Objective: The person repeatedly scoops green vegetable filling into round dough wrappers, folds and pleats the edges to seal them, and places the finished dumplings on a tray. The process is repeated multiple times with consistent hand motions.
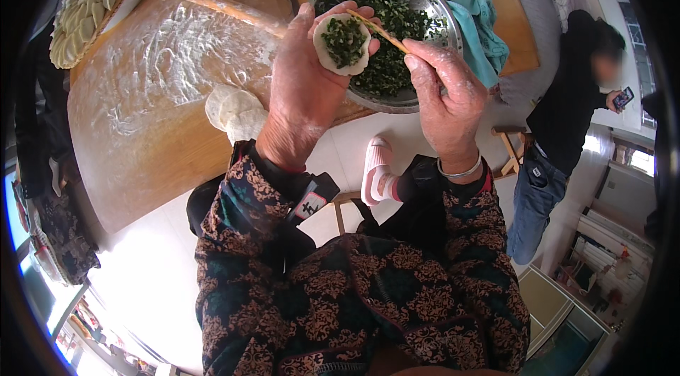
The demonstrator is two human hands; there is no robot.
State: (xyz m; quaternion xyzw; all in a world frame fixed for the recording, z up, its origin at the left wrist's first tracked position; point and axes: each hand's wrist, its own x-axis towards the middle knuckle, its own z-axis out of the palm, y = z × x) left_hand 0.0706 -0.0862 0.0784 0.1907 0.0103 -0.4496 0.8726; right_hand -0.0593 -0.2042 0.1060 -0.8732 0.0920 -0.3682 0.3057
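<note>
In my left hand [304, 86] a round dumpling wrapper [323, 57] lies cupped across the palm and fingers. A mound of chopped green filling [345, 42] sits in its middle. My right hand [448, 89], dusted with flour, pinches light wooden chopsticks [386, 35] held close together. Their tips hang over the wrapper's upper edge. Just behind both hands stands a wide metal bowl [453, 40] of chopped green filling. Below my left wrist, several flat round wrappers [234, 110] are piled at the table's near edge.
A rolling pin [219, 5] lies on the floured board [134, 121]. Rows of shaped dumplings [88, 11] fill a tray at the far left. A teal cloth [471, 15] lies right of the bowl. At the right, a person in black [563, 93] holds a phone [623, 98].
</note>
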